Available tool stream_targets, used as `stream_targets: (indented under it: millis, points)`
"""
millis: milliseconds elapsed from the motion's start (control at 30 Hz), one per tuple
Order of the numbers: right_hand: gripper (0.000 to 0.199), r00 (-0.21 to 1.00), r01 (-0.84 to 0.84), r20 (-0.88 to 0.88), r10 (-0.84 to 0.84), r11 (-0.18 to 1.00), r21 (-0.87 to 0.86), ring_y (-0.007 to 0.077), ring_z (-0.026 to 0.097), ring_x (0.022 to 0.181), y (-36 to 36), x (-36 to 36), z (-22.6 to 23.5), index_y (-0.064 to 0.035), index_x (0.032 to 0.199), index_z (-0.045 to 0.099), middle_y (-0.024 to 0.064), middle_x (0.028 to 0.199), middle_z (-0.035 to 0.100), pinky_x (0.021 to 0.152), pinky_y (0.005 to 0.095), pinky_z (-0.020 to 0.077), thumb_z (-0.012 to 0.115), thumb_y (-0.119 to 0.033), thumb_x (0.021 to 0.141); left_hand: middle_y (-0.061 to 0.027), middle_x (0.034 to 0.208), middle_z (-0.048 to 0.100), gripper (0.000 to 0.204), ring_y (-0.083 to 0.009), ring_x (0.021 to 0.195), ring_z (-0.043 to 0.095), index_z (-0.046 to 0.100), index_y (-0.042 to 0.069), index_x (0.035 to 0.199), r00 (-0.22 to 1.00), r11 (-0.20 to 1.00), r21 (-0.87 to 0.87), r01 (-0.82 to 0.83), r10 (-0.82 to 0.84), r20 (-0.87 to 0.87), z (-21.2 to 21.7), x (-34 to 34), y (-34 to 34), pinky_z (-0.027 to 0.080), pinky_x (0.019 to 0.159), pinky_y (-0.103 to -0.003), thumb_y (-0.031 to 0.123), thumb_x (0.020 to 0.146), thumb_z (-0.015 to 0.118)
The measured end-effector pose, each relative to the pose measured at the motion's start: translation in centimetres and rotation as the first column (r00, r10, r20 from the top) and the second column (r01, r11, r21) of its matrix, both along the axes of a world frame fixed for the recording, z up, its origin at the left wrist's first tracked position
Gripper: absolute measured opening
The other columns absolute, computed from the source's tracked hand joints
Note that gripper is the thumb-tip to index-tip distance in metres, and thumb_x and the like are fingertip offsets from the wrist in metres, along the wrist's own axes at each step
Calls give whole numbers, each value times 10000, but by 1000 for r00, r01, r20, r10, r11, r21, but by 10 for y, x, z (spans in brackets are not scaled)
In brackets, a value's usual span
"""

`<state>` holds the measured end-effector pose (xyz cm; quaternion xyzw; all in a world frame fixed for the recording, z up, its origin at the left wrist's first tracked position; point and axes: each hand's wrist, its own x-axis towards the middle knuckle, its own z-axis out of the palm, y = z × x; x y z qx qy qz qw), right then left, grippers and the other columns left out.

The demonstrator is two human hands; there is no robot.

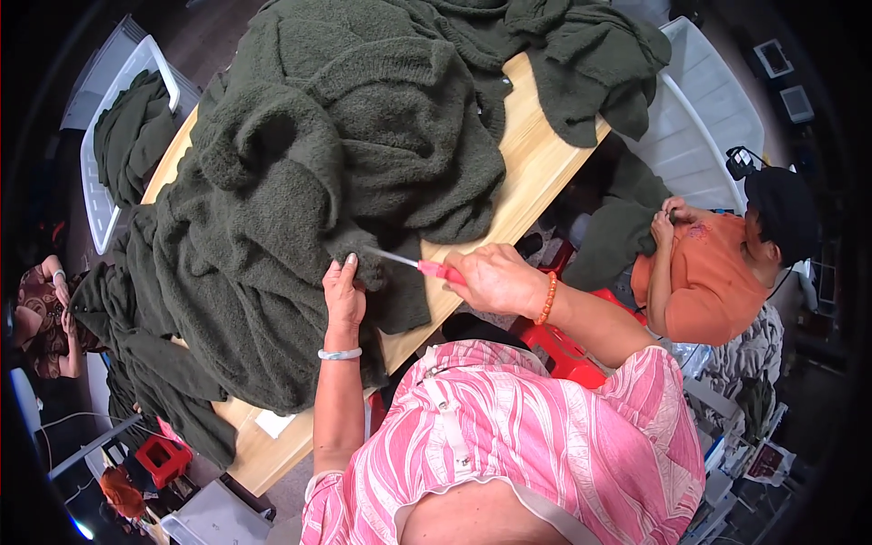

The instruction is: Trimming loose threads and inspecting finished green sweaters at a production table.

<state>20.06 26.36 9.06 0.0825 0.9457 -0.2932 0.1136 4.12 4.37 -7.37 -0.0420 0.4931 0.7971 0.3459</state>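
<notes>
Dark green fuzzy knit sweaters (263, 218) lie heaped over the table in front of me. My left hand (344, 289) is closed on the near edge of one, pinching the knit between thumb and fingers. In my right hand (502, 280) is a red-handled tool (441, 272) with a thin, straight metal shaft, gripped by its handle. The shaft points left toward the knit beside my left fingertips. Its very tip is too small to make out against the cloth.
Wooden table (545, 173) runs diagonally under the pile. White plastic bins stand at the far left (88, 173) and far right (695, 127); the left one holds more green knits. At right, a person in orange (708, 282) handles green knit; another person (45, 318) is at left. Red stools (568, 354) stand below.
</notes>
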Motion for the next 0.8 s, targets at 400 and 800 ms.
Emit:
stream_targets:
  millis: [400,800]
  points:
    - [265,995,3,98,5,996,-87,424,656,794,9,15,-6,-65,1051,581,217,789,666,728,512,511,611,-289,913,-132,1106,635,649,-297,1056,623,482,15,1352,437,686,-577,-444,-397,-807,48,-3,38,490,932,-363,218,819,793]
    - [282,989,146,-15,-145,989,22,437,651,771,13,5,17,-99,1033,604,207,763,664,735,521,506,635,-345,897,-93,1035,701,175,-211,945,685,642,13,1060,999,999,33,-37,36,39,21,-48,51,562,871,-361,136,938,667]
